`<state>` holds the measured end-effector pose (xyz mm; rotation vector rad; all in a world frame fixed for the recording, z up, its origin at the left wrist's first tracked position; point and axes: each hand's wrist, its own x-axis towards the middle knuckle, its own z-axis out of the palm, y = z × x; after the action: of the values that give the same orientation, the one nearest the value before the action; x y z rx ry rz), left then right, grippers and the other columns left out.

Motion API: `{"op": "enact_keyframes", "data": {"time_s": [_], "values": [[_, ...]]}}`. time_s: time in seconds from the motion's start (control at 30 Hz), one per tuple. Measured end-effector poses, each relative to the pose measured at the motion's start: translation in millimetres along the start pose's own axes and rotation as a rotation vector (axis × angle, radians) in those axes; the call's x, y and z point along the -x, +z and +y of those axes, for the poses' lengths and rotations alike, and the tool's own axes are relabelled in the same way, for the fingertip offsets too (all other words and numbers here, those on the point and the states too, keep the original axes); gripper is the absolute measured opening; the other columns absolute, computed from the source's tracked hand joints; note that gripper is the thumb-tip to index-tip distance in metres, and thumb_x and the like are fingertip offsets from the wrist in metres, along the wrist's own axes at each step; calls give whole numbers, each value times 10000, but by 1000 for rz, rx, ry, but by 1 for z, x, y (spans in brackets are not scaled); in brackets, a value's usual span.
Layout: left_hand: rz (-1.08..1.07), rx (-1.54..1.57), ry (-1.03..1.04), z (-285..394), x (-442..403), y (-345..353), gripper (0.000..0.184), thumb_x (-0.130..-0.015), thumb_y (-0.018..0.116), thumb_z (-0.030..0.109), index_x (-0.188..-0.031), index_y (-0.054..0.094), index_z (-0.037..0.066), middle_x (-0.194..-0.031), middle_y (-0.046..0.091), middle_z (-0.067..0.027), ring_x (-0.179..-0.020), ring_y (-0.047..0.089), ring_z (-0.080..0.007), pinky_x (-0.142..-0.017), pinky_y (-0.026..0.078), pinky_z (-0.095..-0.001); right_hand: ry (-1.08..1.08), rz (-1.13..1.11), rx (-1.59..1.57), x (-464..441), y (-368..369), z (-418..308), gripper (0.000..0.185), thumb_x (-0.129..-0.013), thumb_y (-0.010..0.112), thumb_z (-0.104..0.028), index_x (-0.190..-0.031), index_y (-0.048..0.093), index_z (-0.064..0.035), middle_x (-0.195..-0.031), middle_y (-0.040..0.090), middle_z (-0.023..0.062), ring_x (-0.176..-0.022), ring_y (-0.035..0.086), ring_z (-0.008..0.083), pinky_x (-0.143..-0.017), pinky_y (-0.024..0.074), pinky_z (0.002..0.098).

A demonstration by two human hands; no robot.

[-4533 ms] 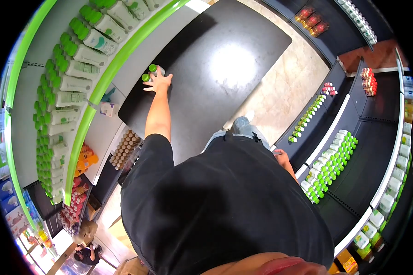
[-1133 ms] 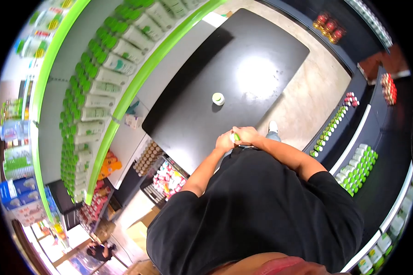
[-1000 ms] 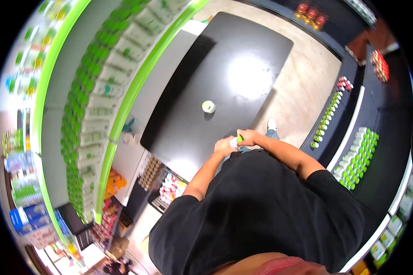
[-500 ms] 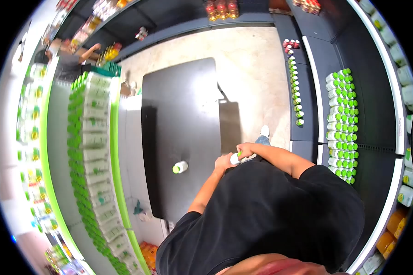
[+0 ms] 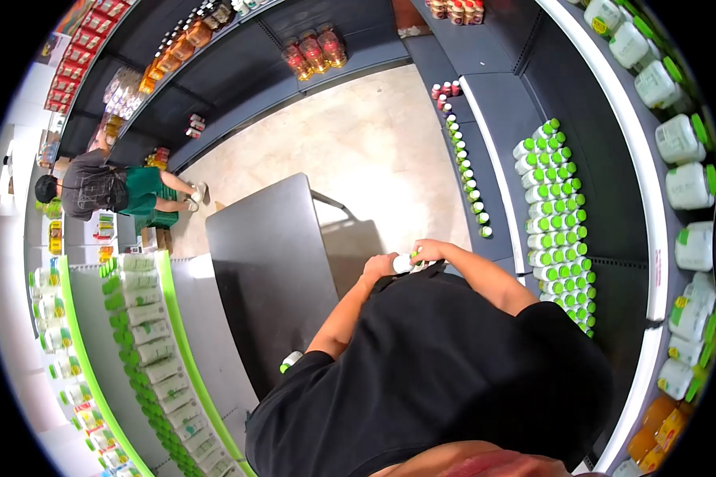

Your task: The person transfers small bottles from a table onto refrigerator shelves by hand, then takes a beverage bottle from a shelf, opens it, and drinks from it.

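Note:
In front of my waist, my left hand (image 5: pixel 381 265) is closed around a white bottle (image 5: pixel 402 264). The fingers of my right hand (image 5: pixel 430 250) are closed at the green cap end of the same bottle, and they partly cover it. Another white bottle with a green cap (image 5: pixel 291 362) is on the black table (image 5: pixel 270 254), close to my left sleeve.
Rows of green-capped bottles (image 5: pixel 553 230) stand on the right-hand shelf, with a line of small bottles (image 5: pixel 465 175) beside it. Green-capped tubes (image 5: pixel 155 342) fill the left shelf. A person (image 5: pixel 95 187) stands at the far-left shelves. A table leg (image 5: pixel 328 199) juts out.
The view has swung right, so the table and its bottle now appear lower left, and the other person shows fully. My hands have come together on a bottle since the oldest frame.

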<state>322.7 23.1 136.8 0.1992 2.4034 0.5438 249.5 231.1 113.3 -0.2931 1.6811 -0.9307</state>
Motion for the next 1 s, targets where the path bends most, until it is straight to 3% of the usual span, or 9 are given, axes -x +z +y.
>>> {"op": "enact_keyframes", "data": {"time_s": [0.13,0.23,0.33,0.37,0.53,0.6,0.73,0.77,1.0], "values": [[-64,34,20,-7,-42,-23,441,-735,664,345,-1143,603,188,-1048,655,-153,-981,623,-331,-827,488,-448,80,-5,-346,-4,-30,13,446,-788,744,-292,-1070,498,-48,-870,660,93,-603,612,123,-451,412,244],[-120,77,57,-19,-90,-56,457,-730,670,326,-1161,597,193,-1076,649,-146,-1003,615,-328,-847,483,-438,54,80,-339,-22,-55,11,416,-802,736,-308,-1056,502,-76,-822,661,75,-612,604,108,-452,387,228],[-264,76,160,-37,-145,-92,478,-707,688,304,-1161,595,187,-1067,652,-154,-1025,606,-332,-877,475,-410,46,224,-435,-42,-82,2,435,-786,756,-274,-1048,503,-37,-810,625,85,-664,613,146,-528,470,272],[-151,120,264,-51,-170,-94,522,-671,718,320,-1162,601,185,-1060,656,-148,-1016,611,-327,-866,479,-410,42,244,-633,-47,-92,-4,430,-791,750,-263,-1048,497,-29,-840,636,97,-665,607,143,-536,479,282],[-212,235,316,-53,-245,-168,685,-546,796,296,-1173,587,118,-1015,664,-154,-964,632,-294,-857,498,-370,-75,510,-549,-79,-152,-27,420,-799,738,-261,-1037,490,-20,-826,647,97,-593,584,140,-533,460,284],[-182,348,356,-57,-275,-169,701,-563,796,251,-1206,564,94,-995,669,-146,-911,639,-280,-831,501,-351,8,585,-393,-73,-184,-53,370,-788,737,-252,-967,506,-27,-784,644,76,-615,600,118,-562,468,278],[-317,378,174,-37,-327,-183,707,-624,767,282,-1276,523,160,-1084,646,-165,-1020,618,-287,-904,479,-352,87,872,-234,-76,-215,-59,398,-759,755,-300,-944,524,-34,-763,638,95,-627,604,162,-591,475,313],[-243,397,252,-31,-339,-183,713,-635,756,235,-1293,508,120,-927,655,-133,-819,625,-211,-770,502,-316,112,940,-178,-77,-220,-55,406,-753,759,-311,-941,527,-36,-763,638,101,-634,606,173,-600,477,322],[-515,803,64,50,-438,-181,646,-762,685,219,-1346,440,90,-946,630,-75,-742,570,-137,-677,483,-282,129,1175,-161,-39,-293,-29,445,-723,766,-361,-967,550,-59,-824,668,138,-773,660,296,-677,495,402]]}}
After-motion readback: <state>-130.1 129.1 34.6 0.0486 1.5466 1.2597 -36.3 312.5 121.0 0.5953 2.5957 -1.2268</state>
